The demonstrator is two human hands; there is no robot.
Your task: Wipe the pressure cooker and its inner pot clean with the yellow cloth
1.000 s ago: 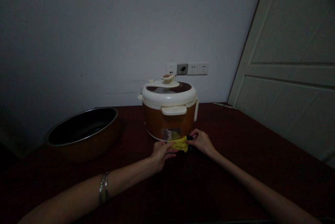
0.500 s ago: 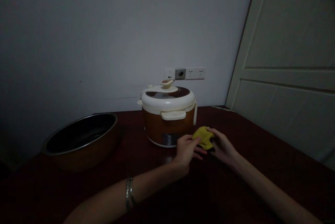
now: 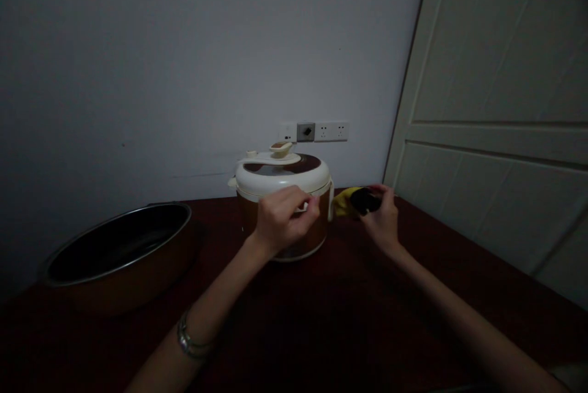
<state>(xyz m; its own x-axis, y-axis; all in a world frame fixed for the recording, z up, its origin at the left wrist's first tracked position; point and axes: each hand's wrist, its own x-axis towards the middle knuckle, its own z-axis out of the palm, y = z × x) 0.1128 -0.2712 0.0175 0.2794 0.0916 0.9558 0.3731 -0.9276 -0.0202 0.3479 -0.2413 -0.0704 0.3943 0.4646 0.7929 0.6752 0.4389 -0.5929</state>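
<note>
An electric pressure cooker [image 3: 285, 182] with a white lid and brown body stands ahead of me on the dark red table. My left hand [image 3: 285, 220] is closed at its front, fingers curled around the front handle [image 3: 302, 207], which mostly hides behind them. To the cooker's right, my right hand [image 3: 383, 217] pinches a soft yellow-and-black cloth [image 3: 350, 202]. The cloth's yellow part lies against or very close to the cooker's right side, by a white strip there; its black part bulges toward my fingers.
A wide dark pot [image 3: 124, 270] with a metal rim sits on the left of the table [image 3: 340, 307]. Behind the cooker is a grey wall with sockets [image 3: 331, 131]. A pale panelled door [image 3: 496, 136] rises at the right.
My left hand has let go of the cloth and moved left to the cooker's front. My right hand has carried the cloth up and away to the cooker's right side. The view has shifted slightly.
</note>
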